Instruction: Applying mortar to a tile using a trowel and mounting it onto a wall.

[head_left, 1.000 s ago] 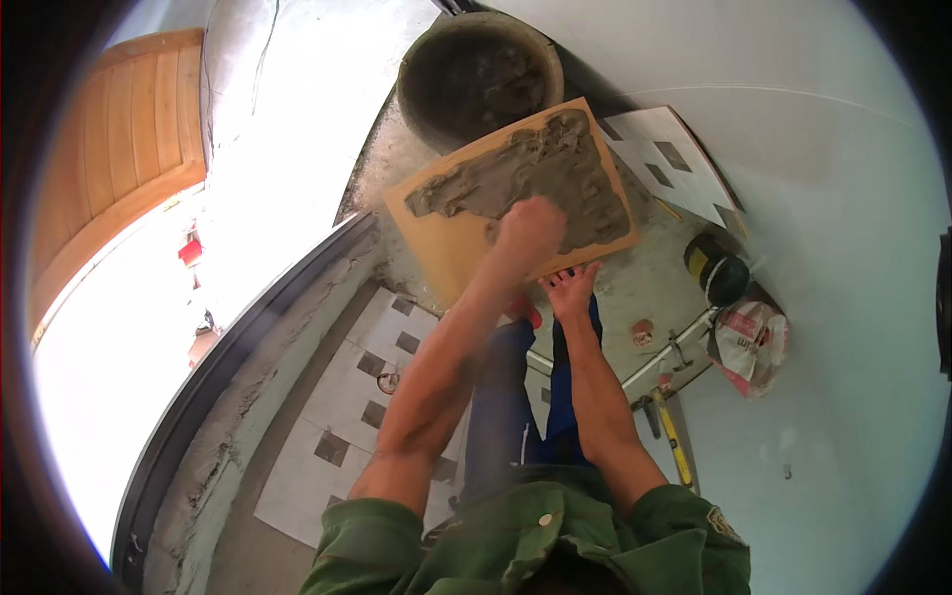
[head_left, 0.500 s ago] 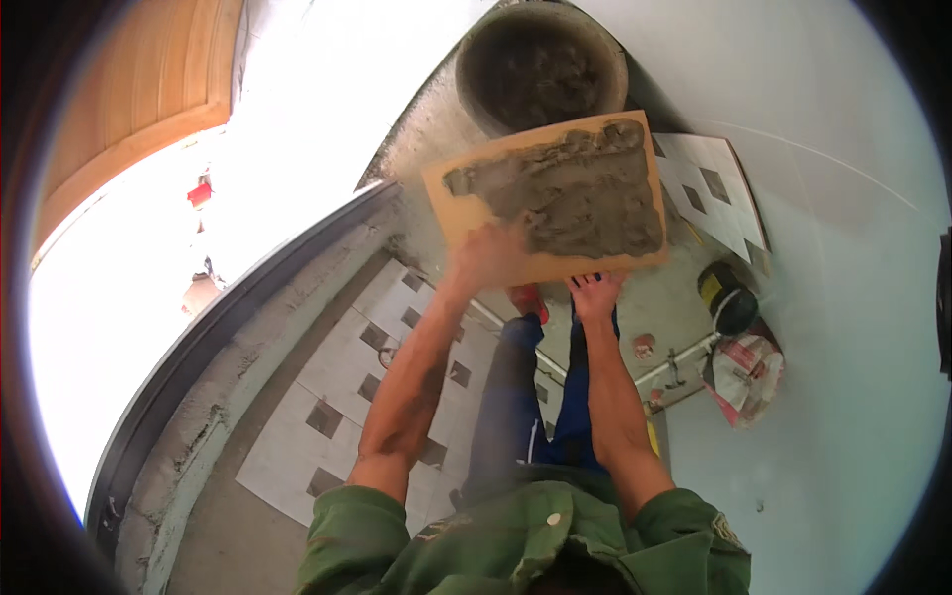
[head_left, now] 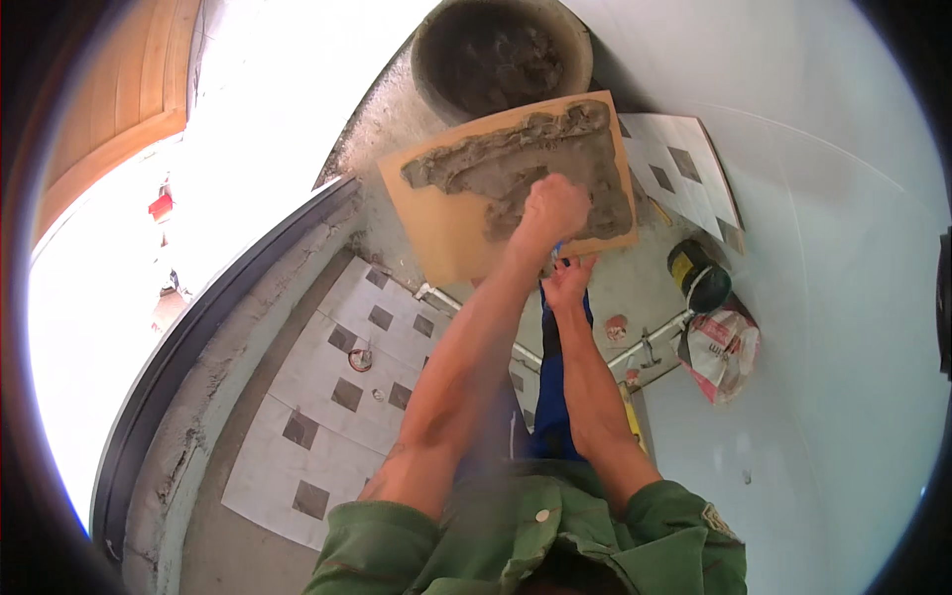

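Note:
A tan-backed tile (head_left: 436,223) is held out in front of me, much of its face covered by wet grey mortar (head_left: 595,159). My left hand (head_left: 555,210) is a fist over the mortar, closed round a trowel; a bit of its blue handle (head_left: 557,248) pokes out below the fist. The trowel's blade is hard to tell from the mortar. At the tile's near edge my right hand (head_left: 568,283) grips it from below, and some of its fingers are hidden by the tile.
Beyond the tile stands a large round tub (head_left: 570,59) of mortar. Patterned tiles (head_left: 317,382) cover the floor at left, beside a raised sill (head_left: 208,397). Another tile (head_left: 694,149) leans on the right wall, near a dark bucket (head_left: 706,288) and a crumpled bag (head_left: 719,357).
My left hand has moved right and up across the tile, from its lower left to over the mortar. The mortar at lower left looks reshaped. The whole view has shifted slightly.

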`<state>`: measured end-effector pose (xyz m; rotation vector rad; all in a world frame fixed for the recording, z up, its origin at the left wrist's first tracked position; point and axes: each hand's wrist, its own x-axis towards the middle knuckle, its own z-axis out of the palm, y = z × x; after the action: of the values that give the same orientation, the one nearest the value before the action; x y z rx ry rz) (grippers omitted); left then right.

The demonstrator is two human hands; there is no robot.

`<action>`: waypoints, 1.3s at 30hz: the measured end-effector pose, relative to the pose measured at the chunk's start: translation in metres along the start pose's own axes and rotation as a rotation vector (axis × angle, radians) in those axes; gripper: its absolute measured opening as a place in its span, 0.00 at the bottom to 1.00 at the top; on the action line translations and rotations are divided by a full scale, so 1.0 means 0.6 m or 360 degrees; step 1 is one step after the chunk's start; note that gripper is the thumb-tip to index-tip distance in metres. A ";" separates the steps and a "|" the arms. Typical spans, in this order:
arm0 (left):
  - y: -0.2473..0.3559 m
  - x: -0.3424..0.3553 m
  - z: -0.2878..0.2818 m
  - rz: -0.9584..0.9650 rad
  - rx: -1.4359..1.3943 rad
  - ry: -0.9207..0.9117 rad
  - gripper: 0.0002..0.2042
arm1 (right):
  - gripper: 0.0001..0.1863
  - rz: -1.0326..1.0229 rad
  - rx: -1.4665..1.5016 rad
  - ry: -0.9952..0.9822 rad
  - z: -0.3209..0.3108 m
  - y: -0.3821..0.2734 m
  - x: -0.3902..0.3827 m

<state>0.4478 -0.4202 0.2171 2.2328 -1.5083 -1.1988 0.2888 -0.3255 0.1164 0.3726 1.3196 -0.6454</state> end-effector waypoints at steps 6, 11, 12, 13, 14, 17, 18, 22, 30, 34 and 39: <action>-0.068 -0.162 0.002 -0.0284 -0.0205 -0.0130 0.08 | 0.42 -0.0046 -0.0033 -0.0098 0.010 -0.005 -0.003; -0.009 -0.198 -0.037 -0.0465 -0.0202 -0.0159 0.16 | 0.44 0.0009 0.0092 -0.0086 -0.007 0.008 0.001; 0.000 -0.199 -0.028 -0.0216 -0.0097 -0.0100 0.15 | 0.44 -0.0009 0.0093 -0.0080 -0.017 0.007 0.005; 0.012 -0.186 -0.016 -0.0172 -0.0127 -0.0103 0.15 | 0.44 -0.0076 0.0050 -0.0166 -0.030 -0.011 0.020; 0.024 -0.169 -0.004 -0.0030 -0.0025 -0.0219 0.14 | 0.43 -0.0147 0.0004 -0.0251 -0.046 -0.034 0.032; -0.013 -0.155 -0.026 0.0041 0.0194 -0.0430 0.13 | 0.43 0.0007 0.0012 -0.0056 -0.005 0.005 -0.008; -0.024 -0.155 -0.044 0.0069 0.0261 -0.0508 0.12 | 0.43 0.0013 0.0020 -0.0050 0.002 0.009 -0.017; -0.072 -0.157 -0.042 -0.0328 0.0133 -0.0075 0.11 | 0.43 -0.0024 0.0098 -0.0033 0.008 -0.011 -0.006; 0.085 -0.056 0.017 0.0136 0.0020 -0.0484 0.12 | 0.38 -0.0148 0.0261 -0.0365 -0.054 -0.023 0.033; 0.025 -0.050 0.042 0.0001 0.0119 -0.0436 0.11 | 0.36 -0.0127 0.0144 -0.0422 -0.006 0.004 -0.003; 0.002 -0.078 0.000 0.0044 0.0082 -0.0217 0.11 | 0.38 -0.0034 0.0198 -0.0165 0.010 -0.011 -0.017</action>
<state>0.4398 -0.3812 0.2416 2.1943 -1.6324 -1.3435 0.2882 -0.3320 0.1284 0.4209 1.1892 -0.7571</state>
